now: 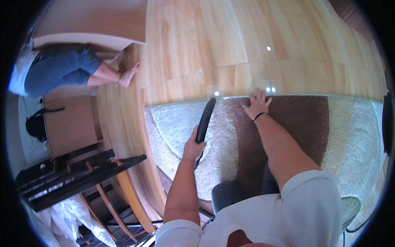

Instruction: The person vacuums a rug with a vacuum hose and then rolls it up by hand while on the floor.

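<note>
My left hand (192, 147) is closed around a long, dark rod-like tool (206, 119) with a rounded end, held over the pale part of a patterned shaggy rug (191, 129). Part of its lower end is hidden by my hand and forearm, and its exact kind cannot be told. To the right, my right hand (258, 105) has its fingers spread at the rug's far edge, over the brown band. It holds nothing. A dark band circles that wrist. My bent knee (230, 196) is over the rug, close to my body.
Wood-look floor (247, 34) stretches beyond the rug. At the left, another person's bare foot (128, 75) rests near a wooden cabinet. A black-topped rack with wooden slats (123, 173) stands at lower left, with white cloth (71, 213) by it. A cable (359, 228) runs at lower right.
</note>
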The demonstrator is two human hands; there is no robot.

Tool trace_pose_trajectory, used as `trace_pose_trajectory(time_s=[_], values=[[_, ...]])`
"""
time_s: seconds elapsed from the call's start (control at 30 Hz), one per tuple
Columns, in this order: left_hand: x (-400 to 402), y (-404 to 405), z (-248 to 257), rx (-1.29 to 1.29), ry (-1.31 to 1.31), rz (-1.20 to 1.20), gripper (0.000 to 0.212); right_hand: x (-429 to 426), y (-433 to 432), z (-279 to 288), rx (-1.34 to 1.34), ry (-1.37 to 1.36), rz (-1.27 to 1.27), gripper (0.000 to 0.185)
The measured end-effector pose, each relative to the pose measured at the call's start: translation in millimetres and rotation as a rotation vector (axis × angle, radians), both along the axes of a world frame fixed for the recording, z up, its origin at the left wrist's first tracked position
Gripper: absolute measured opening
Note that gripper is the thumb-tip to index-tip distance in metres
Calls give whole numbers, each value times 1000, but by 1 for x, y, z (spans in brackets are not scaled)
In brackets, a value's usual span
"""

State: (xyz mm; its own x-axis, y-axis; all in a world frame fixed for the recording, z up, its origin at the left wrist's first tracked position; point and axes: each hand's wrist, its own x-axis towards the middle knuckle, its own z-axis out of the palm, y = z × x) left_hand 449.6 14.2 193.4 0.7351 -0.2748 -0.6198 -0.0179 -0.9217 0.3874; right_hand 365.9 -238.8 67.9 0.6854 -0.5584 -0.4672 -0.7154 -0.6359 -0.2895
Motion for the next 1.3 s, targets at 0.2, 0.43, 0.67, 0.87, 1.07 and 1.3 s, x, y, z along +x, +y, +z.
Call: trace_pose_trajectory(time_s=[0.2, 0.43, 0.67, 0.87, 1.07, 1.3], values=[[-84, 131, 104, -324, -162, 258, 75, -3, -2, 50, 10, 113, 279, 29], [-126, 180, 123, -271, -326, 166, 76, -129, 108, 115, -68, 335, 861, 22], [-138, 232, 132, -501, -263, 364, 75, -184, 158, 154, -2, 545, 1012, 25], [-131, 266, 120, -353, -351, 278, 75, -217, 217, 149, 200, 631, 1052, 25], [-112, 262, 106, -415, -354, 214, 74, -259, 283, 132, 593, 463, 948, 23], [-117, 225, 88, -468, -227, 171, 73, -264, 309, 111, 679, 176, 787, 32]])
